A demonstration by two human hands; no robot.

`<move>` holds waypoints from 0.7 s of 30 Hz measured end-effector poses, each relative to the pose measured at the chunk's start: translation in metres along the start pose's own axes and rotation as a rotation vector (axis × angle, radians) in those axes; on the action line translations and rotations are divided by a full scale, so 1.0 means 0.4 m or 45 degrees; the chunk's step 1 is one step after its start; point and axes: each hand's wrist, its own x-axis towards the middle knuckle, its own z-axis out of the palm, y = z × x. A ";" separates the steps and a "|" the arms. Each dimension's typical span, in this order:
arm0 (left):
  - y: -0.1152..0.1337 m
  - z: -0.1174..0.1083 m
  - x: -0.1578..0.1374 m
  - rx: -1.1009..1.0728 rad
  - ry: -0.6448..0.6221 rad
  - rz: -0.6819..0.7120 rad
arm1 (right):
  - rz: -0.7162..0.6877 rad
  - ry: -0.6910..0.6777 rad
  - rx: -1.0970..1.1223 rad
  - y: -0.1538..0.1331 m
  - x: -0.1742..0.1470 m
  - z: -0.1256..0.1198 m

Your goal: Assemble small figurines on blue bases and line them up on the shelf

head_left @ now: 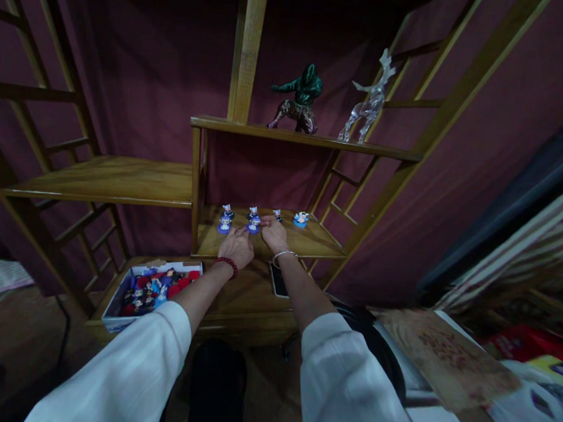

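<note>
Small figurines stand in two rows on the low wooden shelf (279, 240). In front, a purple-based figurine (254, 224) is between the fingertips of my two hands. My right hand (274, 233) reaches its right side, fingers pinched in at it. My left hand (238, 246) is bent at its lower left, fingertips at its base and partly hidden. To the left stands another purple-based figurine (224, 223). Behind are dark-based figurines, including a left one (227, 211), a middle one (253, 212) and a right one (276, 214). A blue-based figurine (301, 220) stands at the right.
An open box (115, 312) full of figurines sits at lower left. Beside my right forearm lies a dark flat phone-like object (280, 281). Overhead, a shelf board (316, 138) carries a green-hooded crouching figure (303, 95) and a clear deer (368, 104). Wooden posts frame the shelf.
</note>
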 end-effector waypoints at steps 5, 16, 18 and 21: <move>0.001 -0.006 -0.002 -0.014 0.012 -0.009 | -0.049 -0.053 0.004 -0.002 -0.012 -0.005; -0.001 -0.002 -0.001 0.013 0.022 -0.017 | -0.053 -0.044 0.031 -0.008 -0.030 -0.010; -0.002 0.000 -0.001 0.009 0.025 -0.021 | -0.060 -0.040 0.035 -0.008 -0.031 -0.010; -0.003 0.001 -0.002 0.026 0.028 -0.012 | -0.057 -0.016 0.017 -0.004 -0.030 -0.005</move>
